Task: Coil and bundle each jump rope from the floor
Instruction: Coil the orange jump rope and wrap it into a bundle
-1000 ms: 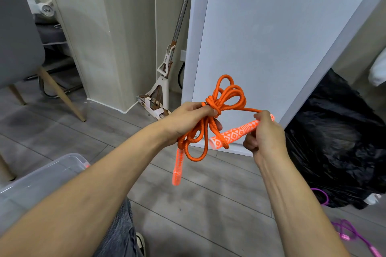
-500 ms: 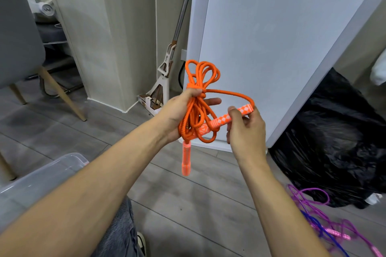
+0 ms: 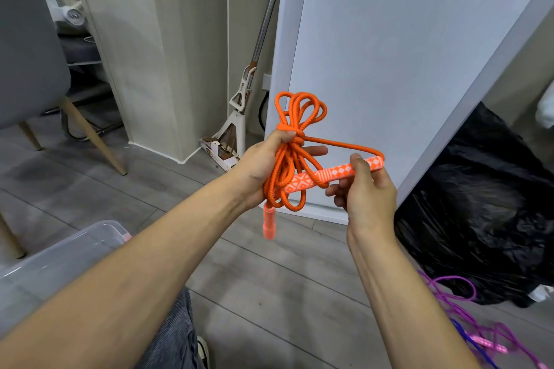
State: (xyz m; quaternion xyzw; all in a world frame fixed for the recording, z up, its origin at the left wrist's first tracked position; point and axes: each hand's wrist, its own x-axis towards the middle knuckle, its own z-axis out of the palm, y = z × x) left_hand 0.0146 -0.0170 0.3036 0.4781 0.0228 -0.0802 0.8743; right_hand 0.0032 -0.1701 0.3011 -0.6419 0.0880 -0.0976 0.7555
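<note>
An orange jump rope (image 3: 295, 117) is coiled into a bundle of loops, wrapped round its middle. My left hand (image 3: 263, 165) grips the bundle at the wrap, thumb on top, loops sticking up above it. One orange handle (image 3: 269, 223) hangs straight down below that hand. My right hand (image 3: 364, 192) pinches the other handle, an orange-and-white patterned one (image 3: 332, 175), which pokes through the lower loops and lies nearly level. A free length of rope runs from the wrap to that handle's right end.
Purple and blue jump ropes (image 3: 467, 326) lie tangled on the grey floor at the lower right. A black plastic bag (image 3: 479, 213) sits to the right, a white panel (image 3: 389, 54) behind, a clear storage bin (image 3: 60, 257) at the lower left, a mop (image 3: 239, 117) against the wall.
The bundle and both hands have shifted left and up across the view. The patterned handle now passes through the lower loops, and the free rope to it is shorter.
</note>
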